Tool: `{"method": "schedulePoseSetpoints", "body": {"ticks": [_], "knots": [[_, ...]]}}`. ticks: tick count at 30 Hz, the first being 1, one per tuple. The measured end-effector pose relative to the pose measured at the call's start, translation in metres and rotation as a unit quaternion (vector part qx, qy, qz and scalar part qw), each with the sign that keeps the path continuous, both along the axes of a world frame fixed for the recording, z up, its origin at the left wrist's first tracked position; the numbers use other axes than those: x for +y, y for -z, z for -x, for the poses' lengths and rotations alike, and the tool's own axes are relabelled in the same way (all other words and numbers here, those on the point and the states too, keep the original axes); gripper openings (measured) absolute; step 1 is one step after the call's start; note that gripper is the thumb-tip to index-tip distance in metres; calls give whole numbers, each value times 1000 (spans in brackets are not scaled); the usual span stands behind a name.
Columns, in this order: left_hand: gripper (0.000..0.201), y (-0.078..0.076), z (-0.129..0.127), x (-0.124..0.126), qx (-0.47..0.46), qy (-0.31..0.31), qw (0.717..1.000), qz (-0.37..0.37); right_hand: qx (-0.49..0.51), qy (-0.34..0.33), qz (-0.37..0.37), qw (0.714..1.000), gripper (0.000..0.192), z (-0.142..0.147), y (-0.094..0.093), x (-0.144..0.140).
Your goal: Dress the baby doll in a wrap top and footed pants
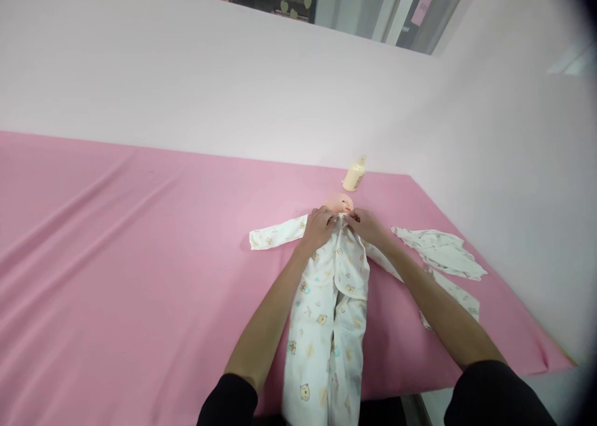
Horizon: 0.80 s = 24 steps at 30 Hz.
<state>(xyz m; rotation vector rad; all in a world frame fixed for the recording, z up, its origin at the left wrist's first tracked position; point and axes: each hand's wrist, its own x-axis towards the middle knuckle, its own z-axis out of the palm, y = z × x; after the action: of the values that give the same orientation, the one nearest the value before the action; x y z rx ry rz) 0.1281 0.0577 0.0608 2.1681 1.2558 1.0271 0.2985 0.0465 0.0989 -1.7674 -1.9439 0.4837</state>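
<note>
Doll is lying on table, head toward wall. Garment is extending from its neck to the near edge, one sleeve pointing left. Left hand and right hand are flanking the collar. Bottle is standing behind the head, slightly right. Farther right, two cloths are lying, the nearer partly behind the right forearm.

I have my bare left forearm and bare right forearm reaching forward, converging from black fabric sleeves. My bare left hand and bare right hand sit near each other, fingers curled inward; my feed shows the fingertips too small to judge their grip.
</note>
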Motion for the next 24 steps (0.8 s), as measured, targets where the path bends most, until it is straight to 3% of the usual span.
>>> {"method": "schedulePoseSetpoints", "body": {"ticks": [4, 6, 9, 11, 18, 24], "knots": [[26, 0, 0, -1, -8, -17, 1000, -1, 1, 79, -33, 996, 19, 3, -3, -16], [24, 2, -1, -1, -12, -26, 1000, 3, 9, 87, -45, 995, 18, 8, -6, -27], [21, 4, 0, 2, -17, -27, 999, 5, -31, 49, -11, 998, 21, 21, -12, -39], [22, 6, 1, 3, -21, -17, 1000, 4, -123, 29, 17, 992, 14, 30, -16, -43], [28, 8, 4, 6, -7, -8, 1000, 2, -384, -37, 15, 922, 22, 54, -27, -40], [20, 9, 7, 5, -6, 14, 1000, -14, -420, -81, 35, 903, 25, 59, -36, -31]]}}
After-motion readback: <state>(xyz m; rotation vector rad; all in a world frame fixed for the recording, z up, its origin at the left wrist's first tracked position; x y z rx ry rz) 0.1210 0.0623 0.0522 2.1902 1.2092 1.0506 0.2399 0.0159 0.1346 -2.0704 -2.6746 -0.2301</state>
